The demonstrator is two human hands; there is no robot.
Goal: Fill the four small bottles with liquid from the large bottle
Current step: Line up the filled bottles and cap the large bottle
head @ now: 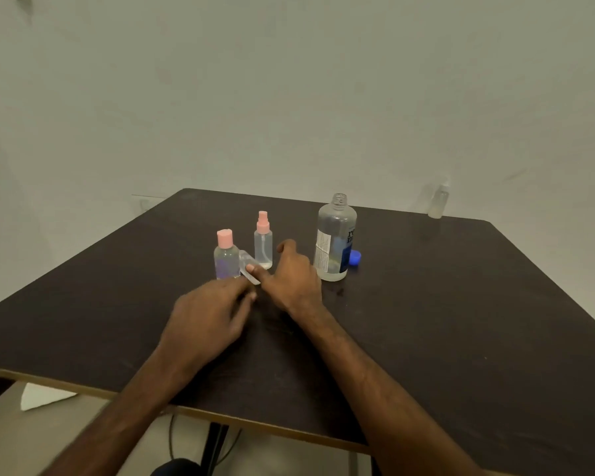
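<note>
Small clear bottle (245, 260) lies tilted mid-table, pinched by the right hand (291, 273).
Probably light, slick, thin plastic, so grip the body gently. The left hand (210, 314) blurs at its near end, grip unclear. The uncapped large bottle (335, 238) stands toward the far edge.

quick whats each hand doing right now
left hand: blurred, fingertips at the small clear bottle, grip cannot be told
right hand: holds the small clear bottle, thumb on it
</note>
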